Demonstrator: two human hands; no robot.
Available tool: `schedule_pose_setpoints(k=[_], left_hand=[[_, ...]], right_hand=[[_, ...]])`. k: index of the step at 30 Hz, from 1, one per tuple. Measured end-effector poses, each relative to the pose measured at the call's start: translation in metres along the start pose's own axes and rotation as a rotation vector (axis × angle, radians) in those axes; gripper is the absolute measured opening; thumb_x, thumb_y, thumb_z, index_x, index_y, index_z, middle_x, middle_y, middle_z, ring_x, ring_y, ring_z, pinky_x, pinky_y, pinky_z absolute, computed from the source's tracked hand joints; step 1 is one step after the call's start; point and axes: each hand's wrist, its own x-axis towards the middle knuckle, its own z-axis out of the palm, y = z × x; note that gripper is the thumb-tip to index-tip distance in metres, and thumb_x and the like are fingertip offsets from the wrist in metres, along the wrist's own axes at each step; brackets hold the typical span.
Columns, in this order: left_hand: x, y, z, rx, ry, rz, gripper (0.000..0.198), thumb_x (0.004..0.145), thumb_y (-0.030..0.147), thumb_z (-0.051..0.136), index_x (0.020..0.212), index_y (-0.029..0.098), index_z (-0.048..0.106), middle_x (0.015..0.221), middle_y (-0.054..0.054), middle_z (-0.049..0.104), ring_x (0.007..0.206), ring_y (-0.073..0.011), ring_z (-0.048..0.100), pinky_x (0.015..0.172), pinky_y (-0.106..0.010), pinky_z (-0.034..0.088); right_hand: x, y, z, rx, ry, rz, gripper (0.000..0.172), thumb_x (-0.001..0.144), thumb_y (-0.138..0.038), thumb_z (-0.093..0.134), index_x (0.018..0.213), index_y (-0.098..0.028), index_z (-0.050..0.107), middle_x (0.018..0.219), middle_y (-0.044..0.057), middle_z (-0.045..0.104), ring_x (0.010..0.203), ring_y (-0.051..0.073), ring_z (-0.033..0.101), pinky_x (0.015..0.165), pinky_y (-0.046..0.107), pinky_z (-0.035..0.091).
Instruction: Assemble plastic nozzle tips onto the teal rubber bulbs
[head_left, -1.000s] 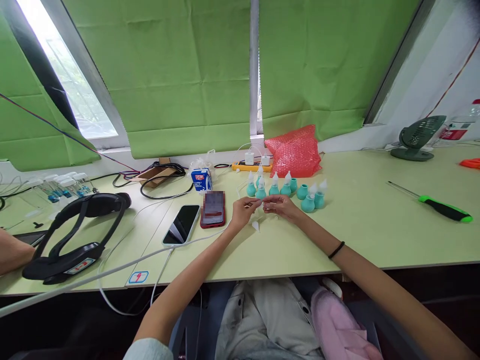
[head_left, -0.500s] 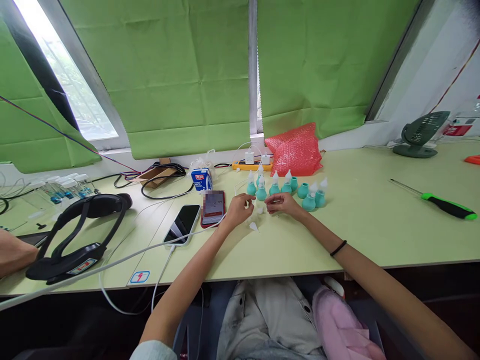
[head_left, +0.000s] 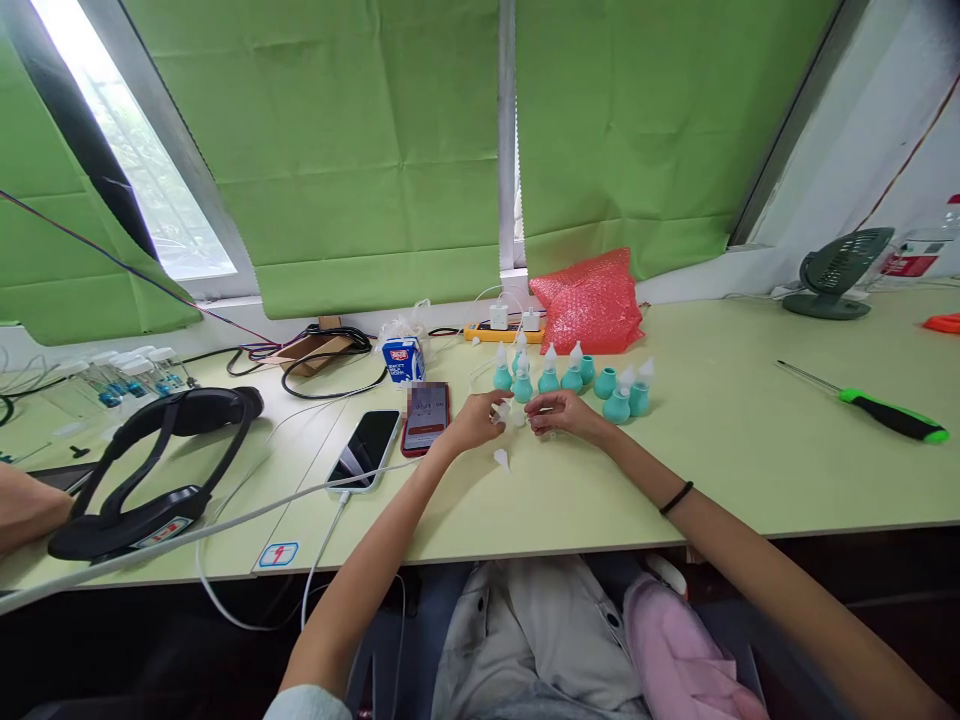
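My left hand and my right hand meet over the pale green desk, fingertips almost touching. The left pinches a small white tip. The right hand's fingers are curled in a pinch on something too small to make out. Just behind them stand several teal rubber bulbs with white tips. One loose white cone tip lies on the desk in front of my left hand.
A red phone and a black phone lie left of my hands, with white cables. A black headset sits far left by another person's arm. Red bubble wrap, milk carton, green-handled screwdriver and fan are around.
My hands drew apart half a second ago and have come back together, the left now holding a white tip up near the right fingertips.
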Motion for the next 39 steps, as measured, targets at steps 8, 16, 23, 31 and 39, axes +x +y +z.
schedule_pose_setpoints(k=[8, 16, 23, 31, 39], left_hand=[[0.005, -0.004, 0.018, -0.301, 0.044, -0.047, 0.032, 0.06, 0.013, 0.06, 0.091, 0.007, 0.06, 0.083, -0.009, 0.064, 0.063, -0.0114, 0.059, 0.057, -0.021, 0.049], [0.004, -0.005, 0.015, -0.412, 0.016, -0.075, 0.04, 0.058, 0.016, 0.064, 0.097, 0.007, 0.06, 0.078, -0.007, 0.066, 0.063, -0.014, 0.06, 0.061, -0.025, 0.049], [0.005, -0.004, 0.017, -0.426, 0.034, -0.068, 0.044, 0.057, 0.016, 0.065, 0.1, 0.008, 0.059, 0.092, -0.01, 0.064, 0.069, -0.0146, 0.06, 0.067, -0.026, 0.049], [0.005, -0.005, 0.018, -0.385, 0.067, -0.066, 0.04, 0.058, 0.017, 0.063, 0.097, 0.009, 0.061, 0.086, -0.008, 0.066, 0.072, -0.0169, 0.06, 0.068, -0.027, 0.048], [0.004, -0.005, 0.018, -0.357, 0.065, -0.051, 0.038, 0.062, 0.015, 0.058, 0.099, 0.012, 0.06, 0.086, -0.005, 0.067, 0.076, -0.0178, 0.06, 0.067, -0.025, 0.049]], right_hand=[[-0.001, -0.002, 0.006, 0.057, 0.068, -0.056, 0.027, 0.049, -0.023, 0.073, 0.073, -0.016, 0.062, 0.065, -0.001, 0.061, 0.06, 0.012, 0.057, 0.061, 0.03, 0.05], [0.0, -0.001, 0.007, 0.024, 0.132, -0.108, 0.023, 0.048, -0.022, 0.073, 0.069, -0.015, 0.063, 0.066, 0.0, 0.063, 0.063, 0.014, 0.058, 0.06, 0.03, 0.05], [-0.001, -0.004, 0.008, -0.031, 0.106, -0.098, 0.024, 0.051, -0.026, 0.071, 0.07, -0.014, 0.065, 0.064, 0.001, 0.064, 0.057, 0.013, 0.058, 0.06, 0.031, 0.051], [-0.003, -0.004, 0.009, -0.059, 0.055, -0.083, 0.027, 0.056, -0.032, 0.068, 0.074, -0.012, 0.065, 0.062, 0.002, 0.062, 0.057, 0.011, 0.056, 0.06, 0.03, 0.051], [-0.002, -0.003, 0.009, -0.065, 0.066, -0.095, 0.029, 0.055, -0.035, 0.068, 0.074, -0.013, 0.065, 0.061, 0.001, 0.062, 0.057, 0.012, 0.056, 0.059, 0.03, 0.051]])
